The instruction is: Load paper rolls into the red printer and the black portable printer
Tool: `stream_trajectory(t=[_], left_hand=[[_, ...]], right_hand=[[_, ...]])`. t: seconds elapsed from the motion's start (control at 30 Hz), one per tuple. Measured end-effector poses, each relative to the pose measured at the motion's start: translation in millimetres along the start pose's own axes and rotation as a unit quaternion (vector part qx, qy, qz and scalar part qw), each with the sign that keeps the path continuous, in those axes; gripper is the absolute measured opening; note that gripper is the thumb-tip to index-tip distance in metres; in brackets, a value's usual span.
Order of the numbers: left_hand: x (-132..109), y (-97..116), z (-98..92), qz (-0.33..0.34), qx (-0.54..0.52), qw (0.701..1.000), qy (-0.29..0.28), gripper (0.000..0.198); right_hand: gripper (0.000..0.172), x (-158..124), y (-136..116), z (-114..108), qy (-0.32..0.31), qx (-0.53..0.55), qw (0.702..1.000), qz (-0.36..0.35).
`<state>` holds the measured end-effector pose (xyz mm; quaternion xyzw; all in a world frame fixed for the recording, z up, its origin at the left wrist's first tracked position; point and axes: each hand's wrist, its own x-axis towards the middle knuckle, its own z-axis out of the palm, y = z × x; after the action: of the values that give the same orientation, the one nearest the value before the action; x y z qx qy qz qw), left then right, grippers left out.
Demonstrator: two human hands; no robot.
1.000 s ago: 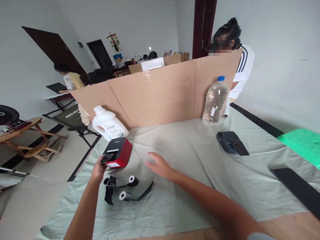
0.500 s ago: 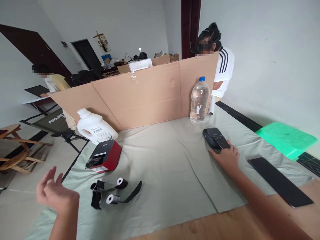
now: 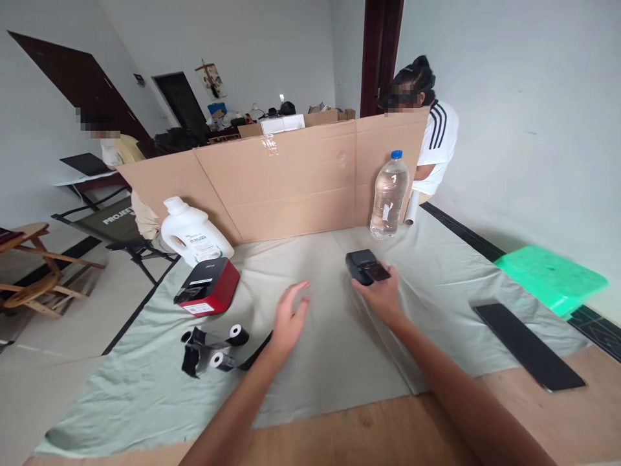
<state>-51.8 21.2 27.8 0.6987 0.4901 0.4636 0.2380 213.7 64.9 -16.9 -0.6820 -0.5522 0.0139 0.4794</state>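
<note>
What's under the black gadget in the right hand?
Pale cloth shows around the black gadget. The gadget and right hand cover whatever lies directly beneath; can't tell whether the underside touches the cloth.

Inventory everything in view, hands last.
Boxy device: 1, red-black, table left
Plastic jug: 1, white, behind it
Ribbon rolls: about 3, black-white, front left
Blue-capped plastic bottle: 1, clear, back right
Cardboard panel: 1, brown, table's back edge
Rectangular slab: 1, black, table right
Cloth: 1, grey-green, over table
Plastic stool: 1, green, far right
Wooden stand: 1, brown, far left
Folding chair: 1, dark, left
Co-workers: 2+, pale-clothed, beyond panel
Background clutter: uncountable, mixed, rear
Handheld device: 1, black, centre-right
Left grip: 1, open, centre
Right grip: 1, around handheld device
</note>
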Motion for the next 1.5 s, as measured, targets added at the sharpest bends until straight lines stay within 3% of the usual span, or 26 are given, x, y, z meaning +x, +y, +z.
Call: stream_trajectory(t=[0.1,0.2,0.37,0.63,0.97,1.17,1.5], left_hand=[[23.3,-17.9,51.1,-0.106,-0.031,0.989,-0.098,0.063],[31.9,-36.6,69.6,-0.101,-0.046,0.983,-0.145,0.073],[19.7,-57.8,62.4,-0.052,-0.096,0.981,-0.158,0.076],[13.6,-59.9,57.6,-0.089,-0.137,0.976,-0.142,0.071],[4.3,-51.6,52.1,-0.108,-0.038,0.988,-0.108,0.062],[1.2,-46.7,51.5,-0.119,-0.036,0.987,-0.104,0.062],[-3.6,-70.2,61.1,-0.083,0.047,0.991,-0.094,0.066]], right_hand=[[0.065,-36.3,-34.4,28.7,-0.013,0.004,1.000,-0.028],[0.071,-61.6,-47.4,44.1,-0.010,-0.021,1.000,-0.019],[0.077,-78.1,-45.6,47.9,-0.021,-0.041,0.999,-0.022],[0.092,-94.9,-48.8,49.5,-0.077,-0.053,0.995,-0.019],[0.091,-84.3,-44.7,43.7,-0.084,-0.018,0.994,-0.069],[0.091,-83.5,-45.6,39.5,-0.111,-0.008,0.992,-0.056],[0.098,-81.2,-36.8,38.8,-0.129,0.015,0.989,-0.076]])
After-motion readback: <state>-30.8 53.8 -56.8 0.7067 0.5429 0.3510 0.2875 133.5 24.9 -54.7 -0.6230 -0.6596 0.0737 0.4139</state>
